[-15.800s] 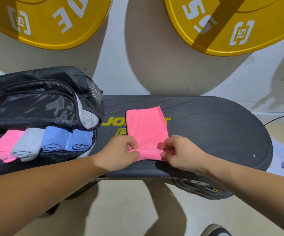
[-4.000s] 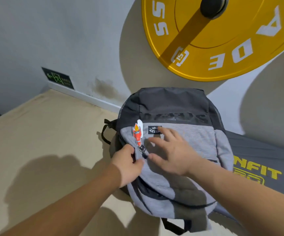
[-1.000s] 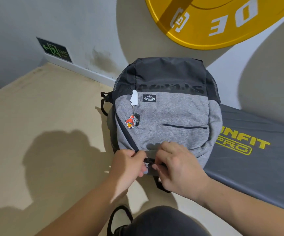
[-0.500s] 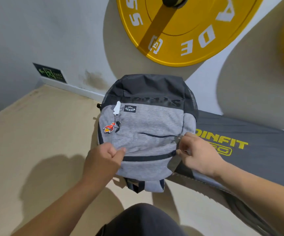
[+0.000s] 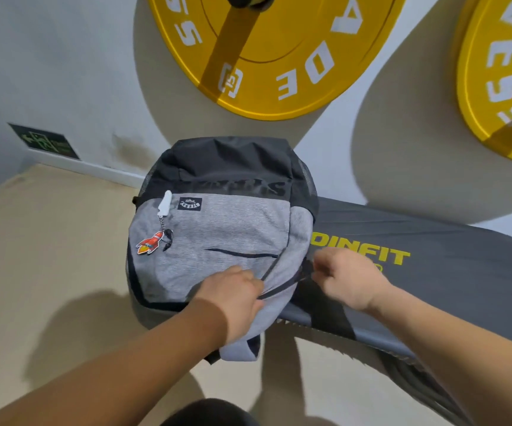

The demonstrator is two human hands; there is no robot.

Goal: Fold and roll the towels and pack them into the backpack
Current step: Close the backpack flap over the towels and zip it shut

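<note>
The grey and black backpack (image 5: 218,235) lies front side up on the left end of the dark bench (image 5: 433,262), its front flap down over the main compartment. No towel shows; the inside is hidden. My left hand (image 5: 236,299) pinches the grey fabric beside the zipper line at the lower right of the bag. My right hand (image 5: 347,278) is closed on the zipper pull at the bag's right side, just left of the yellow bench lettering. A rocket keychain (image 5: 150,242) hangs at the bag's left.
Two yellow weight plates (image 5: 279,50) (image 5: 506,75) lean on the white wall behind. Beige floor (image 5: 49,256) spreads to the left, with a green exit sign (image 5: 44,141) low on the wall. My dark-clad knee (image 5: 208,415) shows at the bottom edge.
Over the last second both hands moved along the zipper from the bag's bottom edge to its right side. The right hand pulled rightward; the left followed, holding the fabric. The camera view shifted right.
</note>
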